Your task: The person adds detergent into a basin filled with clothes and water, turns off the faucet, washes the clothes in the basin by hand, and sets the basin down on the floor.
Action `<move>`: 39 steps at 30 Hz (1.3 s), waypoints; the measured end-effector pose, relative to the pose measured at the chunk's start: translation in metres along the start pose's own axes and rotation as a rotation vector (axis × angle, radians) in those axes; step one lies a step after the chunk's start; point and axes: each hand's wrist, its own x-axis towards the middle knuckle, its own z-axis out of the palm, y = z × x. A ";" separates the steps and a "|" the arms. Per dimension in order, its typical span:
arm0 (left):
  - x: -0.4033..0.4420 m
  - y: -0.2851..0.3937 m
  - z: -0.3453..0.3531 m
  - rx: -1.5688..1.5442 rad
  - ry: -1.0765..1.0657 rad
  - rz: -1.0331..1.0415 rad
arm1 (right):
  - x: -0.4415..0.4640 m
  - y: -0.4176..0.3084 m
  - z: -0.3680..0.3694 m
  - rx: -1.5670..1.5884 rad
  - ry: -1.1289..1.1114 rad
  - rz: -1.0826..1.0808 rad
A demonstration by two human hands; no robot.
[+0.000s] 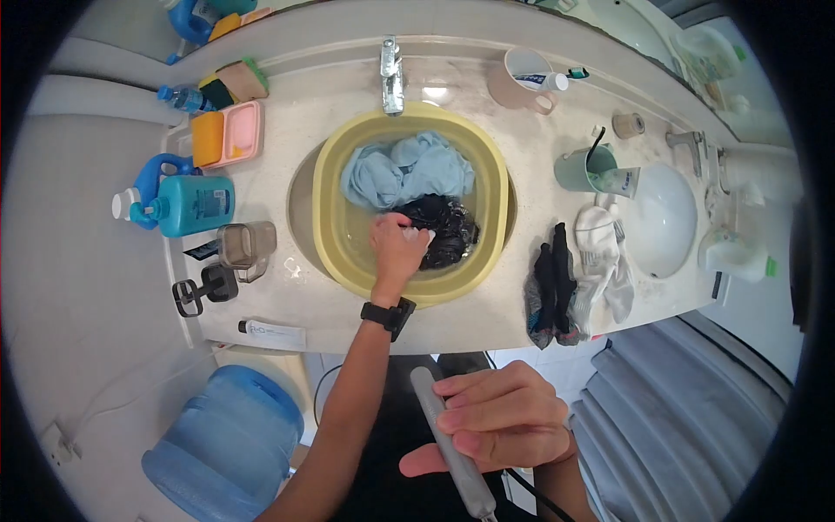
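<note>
Rubbing, apparently, dark cloth [450,239] inside yellow basin [324,200] with left hand [398,252], curled on small pale piece, unclear. Holding grey stick [430,400] in right hand [504,413], grip closed lightly, nearer than basin. Probably calling next for turning dark cloth, then reaching blue cloth [409,170] at basin's far side. Standing on worktop [474,329]: teal bottle [197,206] left of basin, tap [392,76] behind, black socks [548,287] right. Hanging right of basin, lower: grey curtain [687,418].

A pink mug [508,88] holding a tube [539,82] stands near a green cup [572,171] with a toothbrush [595,146].
</note>
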 end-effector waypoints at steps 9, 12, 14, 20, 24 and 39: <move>-0.004 -0.005 0.015 0.058 -0.020 -0.088 | -0.001 0.010 -0.007 -0.151 0.203 -0.027; 0.003 -0.021 0.015 0.085 -0.072 -0.117 | -0.001 -0.014 -0.029 -0.281 0.142 -0.111; -0.003 -0.024 0.012 0.093 -0.059 -0.074 | -0.006 -0.025 -0.036 -0.471 0.023 -0.018; -0.008 -0.015 -0.017 0.117 -0.104 -0.111 | 0.004 -0.005 -0.034 -0.205 0.139 -0.173; -0.003 -0.022 -0.022 -0.034 -0.002 -0.087 | 0.011 0.007 -0.033 -0.148 0.080 -0.117; 0.006 -0.025 -0.043 -0.773 0.170 -0.257 | 0.011 0.009 -0.022 -0.073 0.044 -0.066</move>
